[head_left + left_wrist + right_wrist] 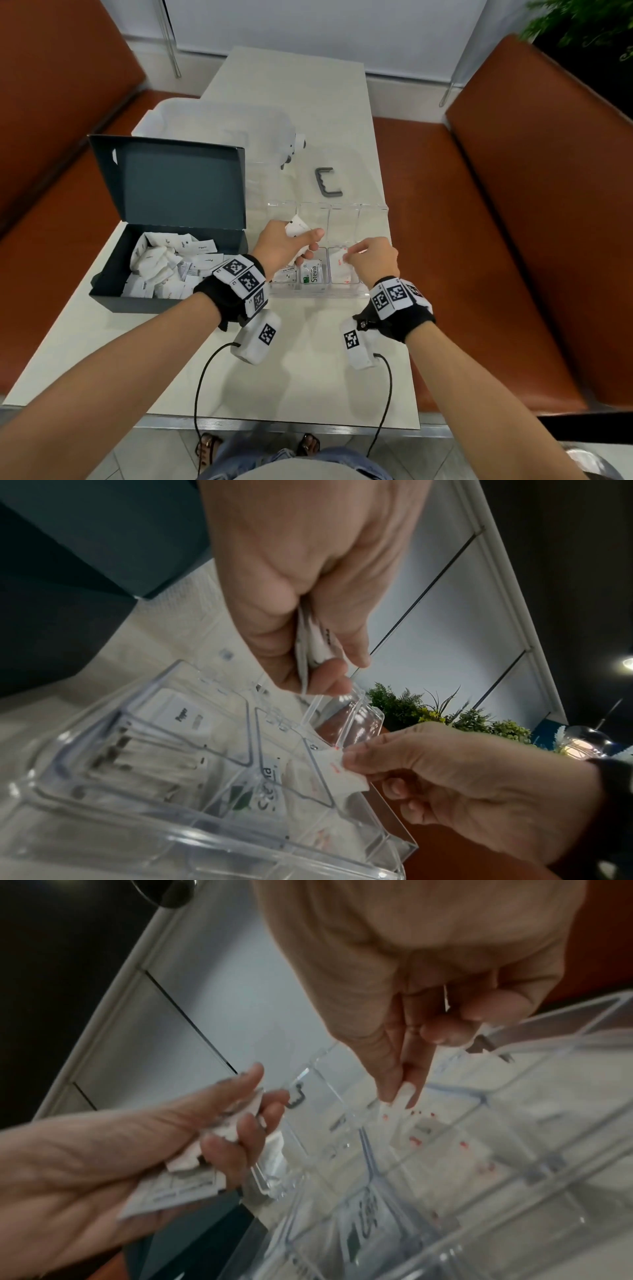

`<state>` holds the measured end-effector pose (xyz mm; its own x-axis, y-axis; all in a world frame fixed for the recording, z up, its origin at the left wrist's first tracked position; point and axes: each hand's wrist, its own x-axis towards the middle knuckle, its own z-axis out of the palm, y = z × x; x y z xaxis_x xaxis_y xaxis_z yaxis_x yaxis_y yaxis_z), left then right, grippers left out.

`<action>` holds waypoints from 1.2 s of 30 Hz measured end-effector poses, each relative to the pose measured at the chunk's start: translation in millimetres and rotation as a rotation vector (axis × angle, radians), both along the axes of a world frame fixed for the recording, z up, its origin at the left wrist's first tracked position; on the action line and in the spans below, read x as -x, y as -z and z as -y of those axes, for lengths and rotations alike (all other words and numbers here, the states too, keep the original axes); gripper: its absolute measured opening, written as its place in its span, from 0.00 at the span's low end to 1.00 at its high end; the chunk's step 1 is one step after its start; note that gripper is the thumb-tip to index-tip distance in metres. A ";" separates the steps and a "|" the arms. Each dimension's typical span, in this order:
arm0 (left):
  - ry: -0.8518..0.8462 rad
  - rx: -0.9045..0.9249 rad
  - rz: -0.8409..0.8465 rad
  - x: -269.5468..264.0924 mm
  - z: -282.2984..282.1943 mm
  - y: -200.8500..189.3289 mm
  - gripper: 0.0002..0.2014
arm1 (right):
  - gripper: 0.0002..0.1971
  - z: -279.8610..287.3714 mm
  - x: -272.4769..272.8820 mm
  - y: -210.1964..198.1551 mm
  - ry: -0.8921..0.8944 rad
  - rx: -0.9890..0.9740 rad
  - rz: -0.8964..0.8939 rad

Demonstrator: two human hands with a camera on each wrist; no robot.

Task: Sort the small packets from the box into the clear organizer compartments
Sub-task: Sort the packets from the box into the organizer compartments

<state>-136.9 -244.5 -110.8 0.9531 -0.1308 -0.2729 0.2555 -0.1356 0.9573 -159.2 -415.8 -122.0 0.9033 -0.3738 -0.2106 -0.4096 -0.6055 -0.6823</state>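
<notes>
The clear organizer (pixel 373 212) lies on the white table, right of the dark box (pixel 102 291) that holds several white packets (pixel 161 263). My left hand (pixel 291 245) hovers over the organizer's left side and grips a small bunch of white packets (pixel 297 228) (pixel 192 1153). My right hand (pixel 368 257) pinches a white packet with red marks (pixel 339 265) (pixel 342 772) at the top of a near compartment. A green Stevia packet (pixel 312 275) lies in the compartment to its left. Another packet (pixel 186 714) lies in a left compartment.
A frosted plastic bin (pixel 219 126) stands behind the box's raised lid (pixel 178 185). A grey C-shaped handle (pixel 327 186) lies on the table beyond the organizer. Brown bench seats (pixel 479 240) flank the table on both sides. Bare table (pixel 308 359) runs in front of the organizer.
</notes>
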 end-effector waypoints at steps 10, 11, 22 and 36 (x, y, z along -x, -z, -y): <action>0.025 0.058 -0.027 5.4 -5.7 -0.2 0.18 | 0.07 -16.8 -4.9 21.1 -0.186 0.421 0.031; 0.022 0.083 -0.050 6.1 -5.7 -1.0 0.20 | 0.07 -16.4 -4.7 22.2 -0.219 0.461 0.035; 0.017 0.467 -0.437 12.7 -8.6 -27.2 0.32 | 0.09 -20.1 1.8 -26.5 -0.259 0.184 0.383; 0.159 0.573 -0.424 20.3 -15.2 -31.4 0.15 | 0.05 -16.6 2.3 -33.4 -0.195 -0.227 0.260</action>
<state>-157.3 -229.3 -79.4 0.7384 -0.4918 -0.4614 0.6387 0.2906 0.7124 -161.4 -399.2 -88.6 0.9869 -0.1598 -0.0226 -0.0972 -0.4770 -0.8735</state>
